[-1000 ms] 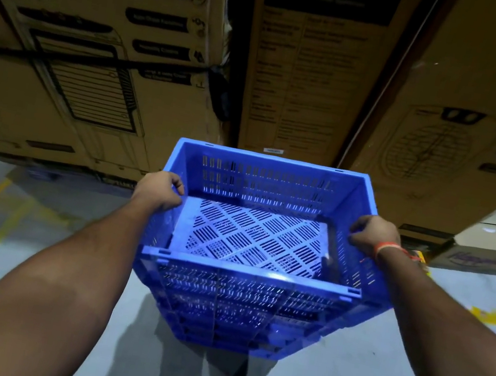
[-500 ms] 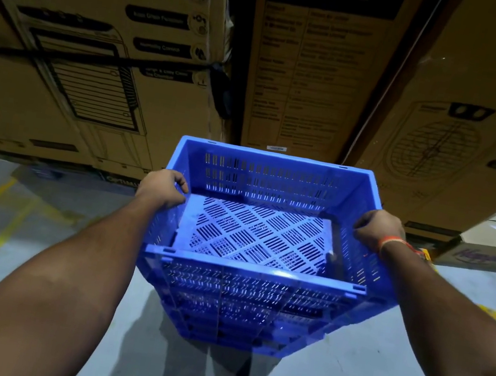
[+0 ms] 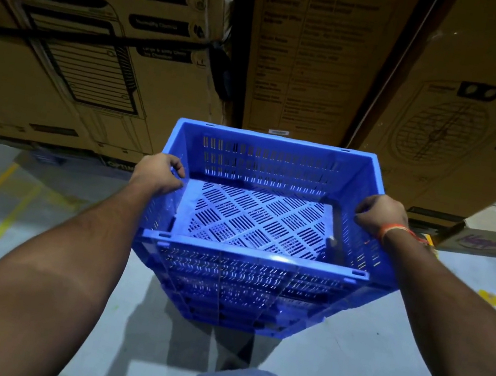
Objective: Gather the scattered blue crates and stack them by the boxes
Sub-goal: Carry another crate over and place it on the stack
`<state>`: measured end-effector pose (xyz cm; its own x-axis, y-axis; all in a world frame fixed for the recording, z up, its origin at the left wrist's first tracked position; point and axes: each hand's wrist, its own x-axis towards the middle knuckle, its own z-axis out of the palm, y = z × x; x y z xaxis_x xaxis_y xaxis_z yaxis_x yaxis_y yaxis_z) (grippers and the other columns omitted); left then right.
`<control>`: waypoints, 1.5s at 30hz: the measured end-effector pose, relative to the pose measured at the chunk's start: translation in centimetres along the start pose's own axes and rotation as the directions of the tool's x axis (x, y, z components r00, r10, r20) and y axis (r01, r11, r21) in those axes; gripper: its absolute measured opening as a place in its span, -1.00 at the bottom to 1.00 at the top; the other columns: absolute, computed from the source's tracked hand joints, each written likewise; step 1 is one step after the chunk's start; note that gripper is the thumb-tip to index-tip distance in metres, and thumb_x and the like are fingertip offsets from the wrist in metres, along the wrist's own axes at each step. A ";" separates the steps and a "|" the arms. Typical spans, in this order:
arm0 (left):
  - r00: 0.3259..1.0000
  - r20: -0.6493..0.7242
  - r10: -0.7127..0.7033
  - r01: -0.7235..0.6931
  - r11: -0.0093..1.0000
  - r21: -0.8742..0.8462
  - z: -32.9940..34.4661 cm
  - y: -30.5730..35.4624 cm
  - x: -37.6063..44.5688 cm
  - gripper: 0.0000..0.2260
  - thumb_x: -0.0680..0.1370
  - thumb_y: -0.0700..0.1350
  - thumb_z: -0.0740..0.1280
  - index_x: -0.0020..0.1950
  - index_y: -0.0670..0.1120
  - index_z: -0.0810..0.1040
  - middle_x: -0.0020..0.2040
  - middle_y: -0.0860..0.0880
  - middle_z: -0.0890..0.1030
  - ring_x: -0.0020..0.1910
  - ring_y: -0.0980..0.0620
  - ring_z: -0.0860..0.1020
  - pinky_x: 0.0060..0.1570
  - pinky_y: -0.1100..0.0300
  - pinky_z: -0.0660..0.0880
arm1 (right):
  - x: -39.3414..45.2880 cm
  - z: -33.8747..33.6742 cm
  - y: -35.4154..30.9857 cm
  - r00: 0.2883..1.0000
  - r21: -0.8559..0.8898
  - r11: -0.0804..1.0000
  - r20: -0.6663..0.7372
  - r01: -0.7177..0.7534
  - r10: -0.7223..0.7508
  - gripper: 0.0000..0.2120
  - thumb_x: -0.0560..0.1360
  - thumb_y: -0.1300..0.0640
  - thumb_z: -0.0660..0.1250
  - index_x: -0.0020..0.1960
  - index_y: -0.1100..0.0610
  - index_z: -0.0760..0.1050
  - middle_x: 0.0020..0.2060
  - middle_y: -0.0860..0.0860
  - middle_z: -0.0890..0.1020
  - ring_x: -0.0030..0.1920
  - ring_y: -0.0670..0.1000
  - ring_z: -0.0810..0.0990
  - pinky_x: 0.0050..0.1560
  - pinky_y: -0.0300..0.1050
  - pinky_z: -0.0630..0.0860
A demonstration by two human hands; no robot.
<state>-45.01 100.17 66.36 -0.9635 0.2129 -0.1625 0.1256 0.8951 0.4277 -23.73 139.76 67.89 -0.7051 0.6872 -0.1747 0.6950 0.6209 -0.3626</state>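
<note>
Left hand (image 3: 158,172) and right hand (image 3: 381,215) each gripped the blue crate (image 3: 258,223) rim, keeping it level. It hung near the boxes (image 3: 312,60), probably for stacking.

Dim, soft-focus scene, wide-angle bending at edges, shadow on floor (image 3: 375,359)

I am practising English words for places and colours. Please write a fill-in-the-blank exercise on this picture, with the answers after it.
1. Both hands, left hand and right hand, grip the rim of a ____ crate.
2. The crate holds ____ inside.
3. Behind the crate stand tall ____ boxes.
4. The band on the right wrist is ____.

Answers: blue; nothing; cardboard; orange
</note>
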 end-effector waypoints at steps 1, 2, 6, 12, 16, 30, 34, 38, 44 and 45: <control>1.000 0.001 0.005 -0.005 1.000 0.003 0.0 -0.1 0.1 -0.92 0.37 -0.14 0.48 -0.20 0.02 0.64 -0.22 0.02 0.65 -0.23 -0.01 0.61 -0.27 0.19 0.50 | -0.1 0.1 0.0 1.000 0.000 1.000 -0.008 -0.001 0.001 -0.93 0.36 0.14 0.43 -0.20 -0.01 0.62 -0.18 0.03 0.60 -0.14 0.06 0.55 -0.11 -0.14 0.45; 1.000 0.002 0.009 -0.009 1.000 0.005 -0.1 -0.2 0.2 -0.92 0.37 -0.15 0.48 -0.20 0.02 0.64 -0.21 0.01 0.65 -0.23 -0.01 0.61 -0.26 0.20 0.48 | -0.1 0.2 0.0 1.000 0.006 1.000 -0.013 -0.005 0.006 -0.93 0.36 0.14 0.43 -0.20 -0.02 0.62 -0.18 0.03 0.59 -0.13 0.06 0.55 -0.11 -0.13 0.45; 1.000 0.002 0.025 -0.025 1.000 0.013 -0.2 0.1 0.4 -0.92 0.36 -0.14 0.48 -0.20 0.02 0.66 -0.19 0.00 0.67 -0.19 -0.02 0.60 -0.24 0.22 0.43 | 0.1 0.1 0.0 1.000 0.011 1.000 -0.012 0.007 -0.007 -0.96 0.34 0.14 0.43 -0.24 0.01 0.63 -0.19 0.03 0.64 -0.15 0.07 0.58 -0.09 -0.14 0.49; 1.000 -0.001 0.013 -0.013 0.999 0.042 0.2 0.0 -0.2 -0.90 0.39 -0.10 0.50 -0.13 0.03 0.65 -0.10 0.00 0.64 -0.12 -0.03 0.61 -0.23 0.21 0.44 | 0.1 0.2 0.5 1.000 0.028 1.000 -0.014 0.012 -0.012 -0.96 0.34 0.14 0.44 -0.22 0.02 0.64 -0.19 0.03 0.64 -0.17 0.06 0.56 -0.11 -0.16 0.46; 1.000 -0.013 0.013 -0.012 0.999 0.051 0.3 0.0 -0.6 -0.88 0.39 -0.08 0.49 -0.11 0.03 0.63 -0.09 -0.01 0.65 -0.10 -0.05 0.62 -0.20 0.18 0.47 | 0.2 0.1 0.7 1.000 0.045 0.999 -0.006 0.019 -0.019 -0.94 0.34 0.15 0.45 -0.21 0.01 0.64 -0.19 0.03 0.64 -0.14 0.07 0.59 -0.10 -0.14 0.50; 1.000 -0.020 -0.022 0.023 0.999 0.039 0.4 -0.2 -0.2 -0.89 0.39 -0.08 0.51 -0.15 0.05 0.62 0.03 -0.03 0.68 -0.12 -0.01 0.62 -0.21 0.17 0.51 | 0.6 0.2 0.5 1.000 0.062 0.998 0.003 0.006 -0.006 -0.97 0.34 0.14 0.44 -0.23 0.03 0.64 -0.19 0.01 0.65 -0.15 0.06 0.60 -0.15 -0.13 0.50; 0.999 -0.041 -0.011 0.012 0.999 0.040 0.6 -0.4 -0.3 -0.89 0.39 -0.08 0.51 -0.14 0.05 0.62 0.01 0.00 0.67 -0.11 -0.02 0.62 -0.14 0.13 0.59 | 1.0 0.1 0.7 1.000 0.090 0.996 0.011 0.011 -0.012 -0.98 0.35 0.13 0.45 -0.23 0.04 0.66 -0.18 0.01 0.67 -0.15 0.05 0.61 -0.15 -0.13 0.51; 0.999 -0.042 -0.008 0.011 0.998 0.056 0.6 -0.3 -0.4 -0.88 0.39 -0.06 0.50 -0.13 0.04 0.61 -0.02 0.00 0.67 -0.15 -0.02 0.62 -0.13 0.11 0.61 | 1.2 0.1 0.8 1.000 0.100 0.995 0.014 0.009 -0.011 -0.97 0.36 0.14 0.44 -0.21 0.06 0.66 -0.18 0.03 0.67 -0.14 0.06 0.60 -0.12 -0.13 0.51; 1.000 -0.026 -0.002 0.003 0.999 0.054 0.2 -0.1 -0.8 -0.88 0.38 -0.07 0.50 -0.14 0.05 0.62 0.03 -0.02 0.69 -0.13 -0.01 0.62 -0.18 0.17 0.54 | 1.3 0.2 0.8 0.999 0.086 0.996 0.015 0.029 -0.030 -0.95 0.40 0.15 0.44 -0.15 0.03 0.66 -0.14 0.03 0.64 -0.06 0.08 0.60 -0.03 -0.02 0.57; 1.000 -0.022 -0.006 0.007 0.999 0.045 0.2 -0.1 -0.7 -0.89 0.38 -0.07 0.50 -0.14 0.05 0.62 0.03 -0.03 0.69 -0.12 -0.02 0.63 -0.15 0.15 0.58 | 1.2 0.2 0.8 0.999 0.088 0.996 0.017 0.027 -0.029 -0.95 0.40 0.15 0.45 -0.15 0.03 0.66 -0.14 0.02 0.64 -0.06 0.08 0.60 -0.04 -0.02 0.57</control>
<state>-44.31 100.03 66.24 -0.9692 0.1989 -0.1451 0.1297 0.9134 0.3859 -24.06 141.00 67.17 -0.7271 0.6627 -0.1794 0.6605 0.6037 -0.4464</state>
